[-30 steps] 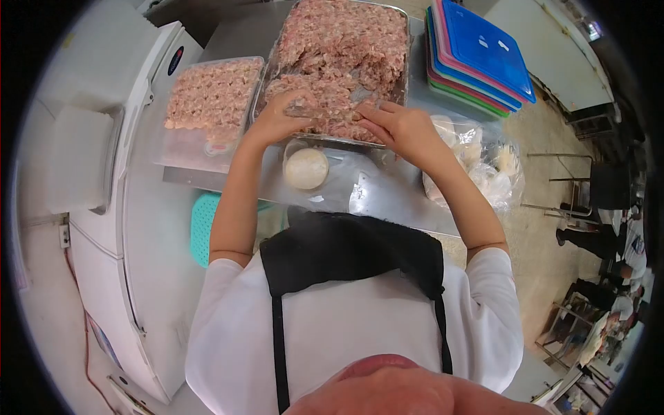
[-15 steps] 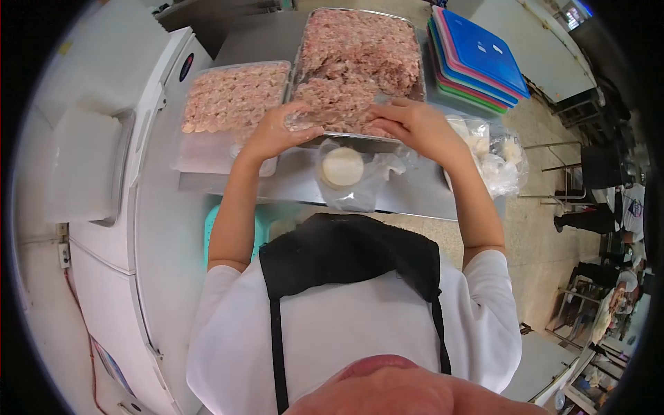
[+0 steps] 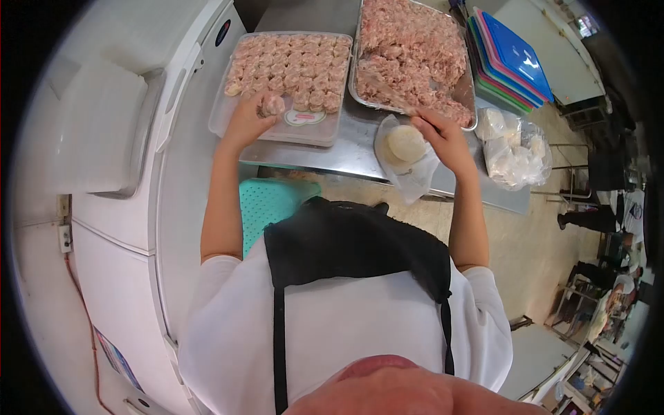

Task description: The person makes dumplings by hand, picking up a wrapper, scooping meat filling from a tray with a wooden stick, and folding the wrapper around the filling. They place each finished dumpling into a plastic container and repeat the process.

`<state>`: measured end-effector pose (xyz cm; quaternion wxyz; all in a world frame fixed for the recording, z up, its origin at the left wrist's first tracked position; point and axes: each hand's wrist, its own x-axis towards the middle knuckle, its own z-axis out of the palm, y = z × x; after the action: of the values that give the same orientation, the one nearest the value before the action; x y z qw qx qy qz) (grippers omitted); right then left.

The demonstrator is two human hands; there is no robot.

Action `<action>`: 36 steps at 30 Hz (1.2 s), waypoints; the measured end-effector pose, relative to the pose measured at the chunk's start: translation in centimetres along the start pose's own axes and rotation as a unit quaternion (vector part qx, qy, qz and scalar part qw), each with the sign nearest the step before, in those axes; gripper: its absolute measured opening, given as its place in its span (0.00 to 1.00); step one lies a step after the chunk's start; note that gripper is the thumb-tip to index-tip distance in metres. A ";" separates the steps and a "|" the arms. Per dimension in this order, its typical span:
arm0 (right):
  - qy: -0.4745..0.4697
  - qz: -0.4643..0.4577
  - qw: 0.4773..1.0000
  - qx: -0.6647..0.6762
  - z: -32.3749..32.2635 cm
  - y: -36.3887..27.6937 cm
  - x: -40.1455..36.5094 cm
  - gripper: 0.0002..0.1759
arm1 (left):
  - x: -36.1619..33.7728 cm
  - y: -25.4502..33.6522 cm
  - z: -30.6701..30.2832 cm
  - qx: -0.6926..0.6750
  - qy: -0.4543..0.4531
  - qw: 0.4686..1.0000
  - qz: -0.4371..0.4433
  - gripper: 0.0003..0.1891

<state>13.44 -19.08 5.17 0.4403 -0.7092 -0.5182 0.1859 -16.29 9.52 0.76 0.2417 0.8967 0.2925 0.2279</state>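
My left hand [image 3: 247, 123] is closed around a small meat-filled dumpling [image 3: 272, 105], over the near left part of a clear plastic tray [image 3: 277, 137]. Rows of similar dumplings [image 3: 297, 66] fill the far part of that tray. My right hand [image 3: 446, 142] grips a thin, flat, pale tool [image 3: 393, 95], blurred, whose end reaches over the metal tray [image 3: 382, 106] of ground meat [image 3: 408, 48]. Just left of my right hand, a stack of round wrappers [image 3: 406, 143] lies on a clear plastic bag [image 3: 409, 181].
Stacked coloured lids [image 3: 515, 59] stand at the back right. Plastic bags with white contents [image 3: 515, 149] lie at the table's right end. A white fridge [image 3: 197, 104] borders the left side, and a turquoise perforated crate [image 3: 266, 207] sits below the table edge [image 3: 325, 160].
My left hand has moved left from the meat tray to the dumpling tray, with a dumpling now visible in it. My right hand has drawn back toward the wrappers. The view has shifted left.
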 end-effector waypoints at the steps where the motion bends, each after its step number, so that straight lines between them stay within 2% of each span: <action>1: 0.028 0.039 0.999 0.026 0.1 0.6 -0.8 0.18 | -0.1 0.0 0.1 -0.002 -0.024 0.999 -0.030 0.26; 2: 0.037 0.087 0.995 0.040 -0.1 1.1 -1.8 0.19 | -0.1 0.0 0.3 -0.004 -0.048 0.997 -0.059 0.27; 4: 0.056 0.181 0.979 0.070 -0.3 0.7 -4.0 0.21 | 0.5 -0.6 1.5 -0.018 -0.041 0.997 -0.067 0.31; 11: 0.086 0.262 0.956 0.099 -1.5 0.7 -7.5 0.21 | 1.5 0.7 4.2 0.000 -0.024 0.999 -0.046 0.42; 14: 0.099 0.229 0.964 0.089 -1.5 0.8 -7.3 0.21 | 2.2 0.5 5.3 0.014 0.019 1.000 0.013 0.42; 17: 0.078 0.227 0.966 0.098 -1.9 1.3 -6.4 0.21 | 3.3 0.9 5.3 0.017 -0.026 0.999 -0.012 0.42; 20: 0.051 0.234 0.967 0.089 -2.9 1.7 -5.0 0.21 | 2.7 1.4 4.4 -0.022 -0.016 1.000 0.002 0.41; 23: 0.009 0.222 0.972 0.072 -4.3 3.2 -3.4 0.22 | 1.8 1.7 3.5 -0.069 -0.055 0.995 -0.044 0.40; 26: -0.013 0.147 0.988 0.050 -5.4 5.2 -1.9 0.22 | 1.3 1.6 3.9 0.020 -0.010 0.999 -0.042 0.38; 29: -0.065 0.058 0.996 -0.033 -7.0 7.2 -0.1 0.19 | 1.4 7.6 2.6 0.082 -0.012 0.992 -0.099 0.35; 32: -0.025 -0.203 0.963 -0.178 -9.4 9.8 3.1 0.16 | 2.1 5.8 5.4 0.102 -0.044 0.994 -0.006 0.34; 34: -0.122 -0.061 0.944 -0.302 -12.0 9.1 6.0 0.14 | 2.2 7.3 6.2 0.153 -0.023 0.988 -0.027 0.33; 35: -0.173 0.012 0.918 -0.357 -12.9 8.8 7.2 0.13 | 2.0 8.2 6.5 0.179 -0.012 0.983 -0.039 0.32; 36: -0.175 0.011 0.903 -0.391 -12.9 8.9 8.1 0.13 | 2.0 9.8 6.8 0.169 -0.009 0.985 -0.031 0.32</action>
<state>30.99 -18.02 6.49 0.0274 -0.7860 -0.6103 0.0945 -7.05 1.83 1.57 0.0967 0.9171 0.3524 0.1595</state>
